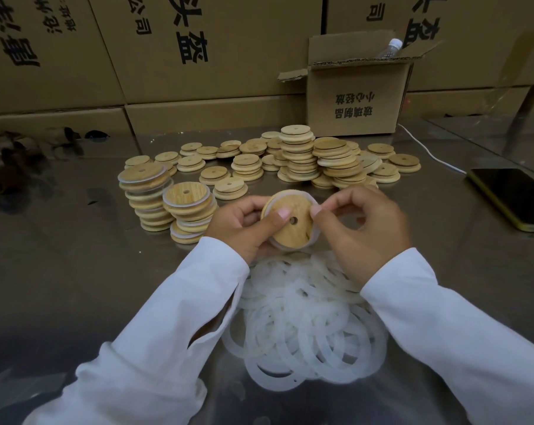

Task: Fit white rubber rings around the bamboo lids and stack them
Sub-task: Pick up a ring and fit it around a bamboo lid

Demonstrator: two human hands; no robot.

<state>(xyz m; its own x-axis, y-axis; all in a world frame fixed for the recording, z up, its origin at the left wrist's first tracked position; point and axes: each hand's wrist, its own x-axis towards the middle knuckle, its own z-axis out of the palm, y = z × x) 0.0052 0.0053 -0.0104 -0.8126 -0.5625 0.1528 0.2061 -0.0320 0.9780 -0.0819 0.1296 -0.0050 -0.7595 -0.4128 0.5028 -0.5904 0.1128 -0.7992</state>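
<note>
My left hand (242,223) grips a round bamboo lid (293,230) with a small centre hole, thumb lying across its face. A white rubber ring (315,231) runs around the lid's rim, and my right hand (362,228) pinches that ring at the lid's upper right edge. Below my hands lies a heap of loose white rings (302,320). Two stacks of ringed lids (187,214) stand to the left. Several bare lids and taller stacks (302,157) spread behind.
A metal table (75,271) carries everything. An open cardboard box (356,96) with a plastic bottle (391,47) stands at the back right. A phone (513,197) with a white cable lies at the right. Large cartons (167,56) wall off the back.
</note>
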